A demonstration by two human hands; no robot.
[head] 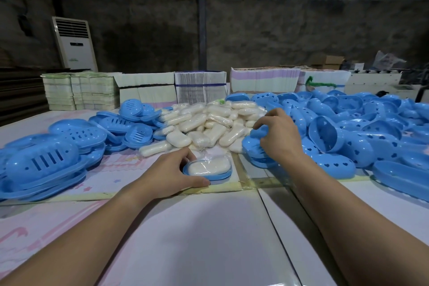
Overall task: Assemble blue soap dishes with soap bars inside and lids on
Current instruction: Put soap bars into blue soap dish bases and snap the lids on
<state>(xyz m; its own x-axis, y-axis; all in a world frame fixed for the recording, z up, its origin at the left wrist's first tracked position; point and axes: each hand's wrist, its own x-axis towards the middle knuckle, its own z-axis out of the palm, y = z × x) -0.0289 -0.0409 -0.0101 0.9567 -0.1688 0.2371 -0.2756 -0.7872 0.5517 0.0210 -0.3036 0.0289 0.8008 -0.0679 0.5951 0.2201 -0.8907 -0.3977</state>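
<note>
A blue soap dish base (220, 177) sits on the table in front of me with a wrapped white soap bar (207, 166) lying in it and no lid on top. My left hand (173, 173) holds the base at its left side, thumb and fingers curled round the rim. My right hand (278, 136) reaches into the heap to the right and grips a blue lid (256, 133) with curled fingers. The lid rests on a short stack of blue pieces (257, 158).
A pile of wrapped soap bars (209, 123) lies behind the dish. Slotted blue trays (46, 162) are heaped on the left, and blue lids with heart holes (359, 130) on the right. Bundles of flat cartons (199, 87) line the far edge. White table surface (197, 239) lies near me.
</note>
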